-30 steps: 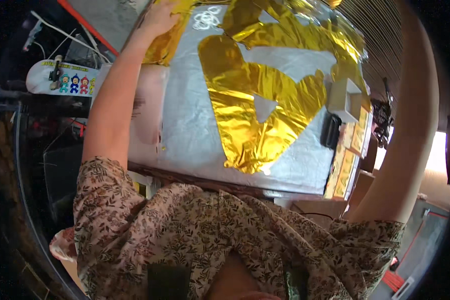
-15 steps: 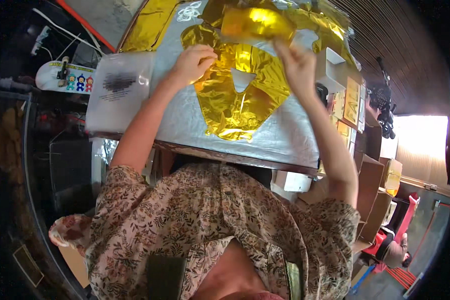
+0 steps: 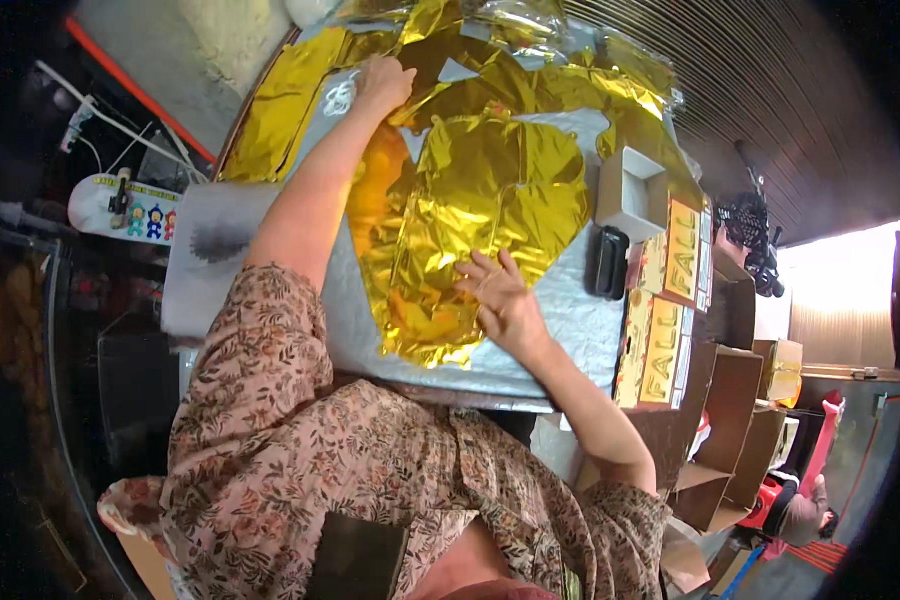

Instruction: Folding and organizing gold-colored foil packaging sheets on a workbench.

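Note:
Flat, uninflated gold foil balloons overlap on the grey-covered table. A wide gold foil balloon (image 3: pixel 500 190) lies nearest me, its crinkled lower end close to the table's front edge. My right hand (image 3: pixel 507 305) rests over its lower right part, fingers spread and gripping nothing. Stretched to the far left, my left hand (image 3: pixel 384 85) has its fingers closed at the edge of another gold foil balloon (image 3: pixel 432 35); its fingertips are partly hidden. Just left of that hand is a small bundle of white string (image 3: pixel 340 95).
Folded gold foil (image 3: pixel 285 105) lies at the table's far left, above a clear plastic sleeve (image 3: pixel 215 250). To the right stand an open white box (image 3: pixel 632 190), a black tray (image 3: pixel 606 262) and printed boxes (image 3: pixel 660 350). Cardboard boxes (image 3: pixel 720 440) are beyond the table's right edge.
My right hand has come down from the far side to the near foil. My left hand has reached farther away. Foil now covers the triangular opening that showed before.

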Demonstrator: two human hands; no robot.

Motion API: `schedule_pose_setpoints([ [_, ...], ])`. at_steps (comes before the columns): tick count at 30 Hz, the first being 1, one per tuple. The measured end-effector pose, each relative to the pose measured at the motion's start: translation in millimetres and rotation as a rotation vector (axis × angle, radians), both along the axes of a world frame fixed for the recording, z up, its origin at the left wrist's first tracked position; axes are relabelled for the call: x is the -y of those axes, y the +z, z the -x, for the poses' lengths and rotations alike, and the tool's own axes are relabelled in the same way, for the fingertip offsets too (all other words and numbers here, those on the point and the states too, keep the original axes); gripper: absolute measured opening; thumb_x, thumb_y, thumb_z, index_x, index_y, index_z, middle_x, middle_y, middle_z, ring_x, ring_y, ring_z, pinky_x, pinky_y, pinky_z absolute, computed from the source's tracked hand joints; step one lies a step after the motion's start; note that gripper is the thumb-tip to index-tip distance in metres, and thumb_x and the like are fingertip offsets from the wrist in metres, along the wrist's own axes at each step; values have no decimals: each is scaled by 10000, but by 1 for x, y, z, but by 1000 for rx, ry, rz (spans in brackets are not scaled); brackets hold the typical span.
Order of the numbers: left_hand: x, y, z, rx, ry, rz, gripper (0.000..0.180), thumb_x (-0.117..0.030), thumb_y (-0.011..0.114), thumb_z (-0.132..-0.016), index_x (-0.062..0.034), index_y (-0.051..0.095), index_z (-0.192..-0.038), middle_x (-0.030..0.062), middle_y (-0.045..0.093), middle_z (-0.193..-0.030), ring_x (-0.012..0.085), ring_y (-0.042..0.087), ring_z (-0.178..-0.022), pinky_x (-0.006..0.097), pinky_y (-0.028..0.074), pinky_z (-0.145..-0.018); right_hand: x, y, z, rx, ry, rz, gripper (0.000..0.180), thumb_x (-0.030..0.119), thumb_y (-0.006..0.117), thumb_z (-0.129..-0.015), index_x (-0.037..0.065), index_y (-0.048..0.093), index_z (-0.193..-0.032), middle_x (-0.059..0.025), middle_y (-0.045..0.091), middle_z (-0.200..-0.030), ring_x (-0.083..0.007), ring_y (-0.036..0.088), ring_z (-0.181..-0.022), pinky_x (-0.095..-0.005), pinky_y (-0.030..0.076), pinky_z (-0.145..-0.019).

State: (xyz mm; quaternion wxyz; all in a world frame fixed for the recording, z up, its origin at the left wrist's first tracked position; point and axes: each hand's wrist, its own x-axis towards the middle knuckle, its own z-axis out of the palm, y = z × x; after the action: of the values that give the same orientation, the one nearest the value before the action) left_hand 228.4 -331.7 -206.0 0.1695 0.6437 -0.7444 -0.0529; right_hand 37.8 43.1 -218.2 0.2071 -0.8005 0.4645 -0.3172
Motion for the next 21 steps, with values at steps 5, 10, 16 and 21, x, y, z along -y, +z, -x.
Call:
schedule_pose_setpoints([
  [5, 83, 0, 15, 22, 8, 37, 611, -508, 624, -942, 19, 660, -1248, 241, 630, -1285, 416, 519, -1279, 497, 411, -1082, -3, -2, -5, -6, -24, 4, 501, -88, 607, -717, 54, 700, -1188, -125, 630, -1373, -368, 514, -1367, -560, 266, -1213],
  [10, 164, -15, -5, 176, 3, -37, 604, -537, 622, -894, -7, 718, -1168, 207, 668, -1267, 376, 644, -1152, 451, 531, -938, 0, 5, -6, -51, 25, -36, 454, -29, 700, -728, 44, 712, -1176, -141, 624, -1379, -358, 482, -1401, -570, 281, -1213],
  [16, 185, -21, 6, -322, -63, 116, 319, -420, 704, -859, -220, 763, -1101, 120, 744, -1073, 334, 703, -1009, 439, 560, -875, 3, 7, -3, -1, 0, -97, 516, -67, 632, -736, 97, 716, -1218, -106, 629, -1380, -336, 501, -1390, -575, 265, -1210],
  [21, 187, 13, 50, -416, -112, 346, 228, -295, 715, -892, -126, 747, -1043, 90, 752, -983, 243, 713, -916, 368, 551, -829, 6, 14, 2, -22, -5, -147, 473, -25, 692, -746, 87, 723, -1204, -111, 629, -1379, -332, 508, -1385, -562, 264, -1213],
])
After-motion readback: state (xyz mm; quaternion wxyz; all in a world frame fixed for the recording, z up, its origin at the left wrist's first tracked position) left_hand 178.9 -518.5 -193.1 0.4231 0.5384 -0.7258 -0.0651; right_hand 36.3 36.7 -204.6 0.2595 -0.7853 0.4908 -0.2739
